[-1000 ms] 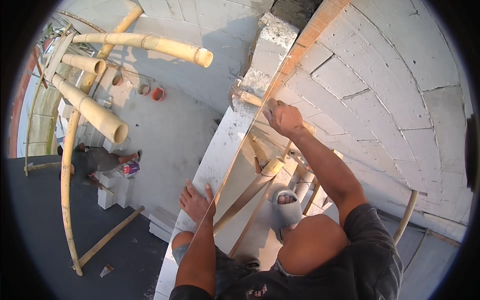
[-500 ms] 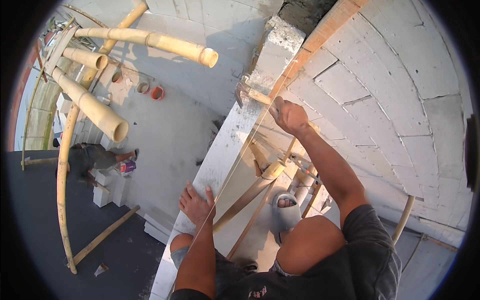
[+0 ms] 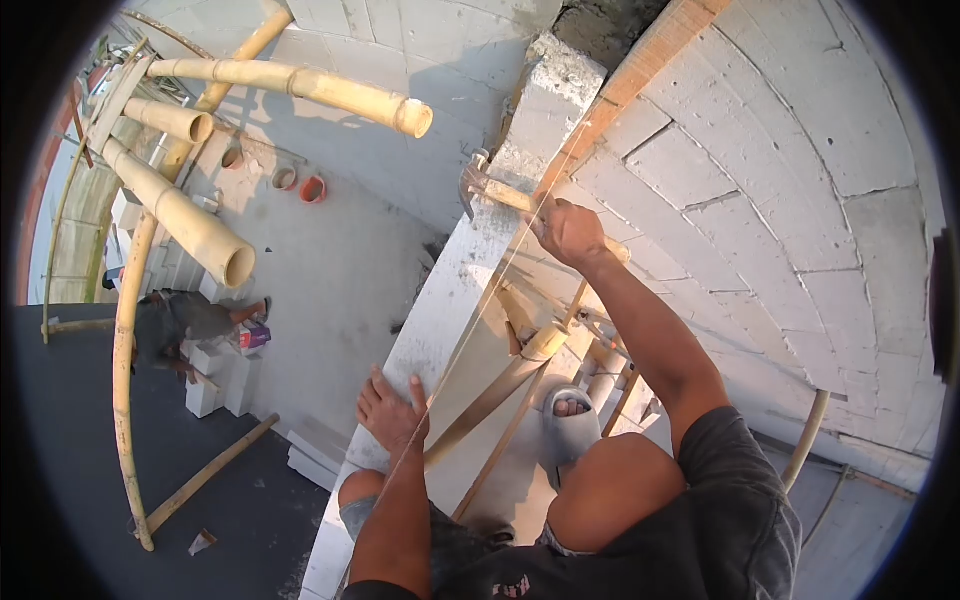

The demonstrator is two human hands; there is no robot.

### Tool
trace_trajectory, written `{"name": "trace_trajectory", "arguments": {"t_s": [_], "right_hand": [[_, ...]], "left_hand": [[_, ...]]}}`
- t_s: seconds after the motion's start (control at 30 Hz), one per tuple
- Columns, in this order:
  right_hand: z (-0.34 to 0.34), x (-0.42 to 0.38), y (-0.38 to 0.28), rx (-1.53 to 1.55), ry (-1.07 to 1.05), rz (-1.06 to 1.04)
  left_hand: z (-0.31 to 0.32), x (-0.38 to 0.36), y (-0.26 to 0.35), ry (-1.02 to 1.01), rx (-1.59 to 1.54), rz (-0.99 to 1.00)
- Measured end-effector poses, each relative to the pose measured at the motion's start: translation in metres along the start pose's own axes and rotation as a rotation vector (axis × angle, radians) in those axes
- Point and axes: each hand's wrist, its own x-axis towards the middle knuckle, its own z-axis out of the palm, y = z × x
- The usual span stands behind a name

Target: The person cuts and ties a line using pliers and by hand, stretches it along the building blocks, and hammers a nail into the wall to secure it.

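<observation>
My right hand (image 3: 572, 235) is wrapped round the wooden handle of a claw hammer (image 3: 506, 194). The hammer's metal head lies over the top of a narrow pale block wall (image 3: 440, 305), close to a rough, mortar-smeared block (image 3: 552, 95). With fingers spread, my left hand (image 3: 393, 408) rests flat on the same wall top, lower down and nearer my body. A thin taut string (image 3: 462, 345) runs along the wall's right edge, passing by both hands. Beside the far end of the wall stands an orange-brown wooden board (image 3: 640, 72).
Bamboo scaffold poles (image 3: 320, 88) jut in at upper left. Far below, a person (image 3: 190, 320) bends near white blocks (image 3: 205, 385); several buckets (image 3: 313, 189) stand on the floor. More bamboo (image 3: 500, 385) is under my sandalled foot (image 3: 572, 425). A large block wall (image 3: 760, 200) rises on the right.
My right hand and the hammer have shifted slightly left and down over the wall top. My left hand stays in place. The person below has moved a little.
</observation>
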Motion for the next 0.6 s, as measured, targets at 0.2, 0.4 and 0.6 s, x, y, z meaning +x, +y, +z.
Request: {"name": "trace_trajectory", "arguments": {"t_s": [0.2,0.4,0.6], "right_hand": [[-0.003,0.011,-0.004,0.115,-0.072,0.216],[-0.005,-0.021,0.037,0.013,-0.085,0.258],[-0.002,-0.054,0.019,0.102,0.018,0.250]], "left_hand": [[0.002,0.000,-0.002,-0.009,-0.012,0.004],[0.006,0.000,-0.007,0.034,0.004,0.039],[0.003,0.001,-0.002,-0.013,0.022,-0.006]]}}
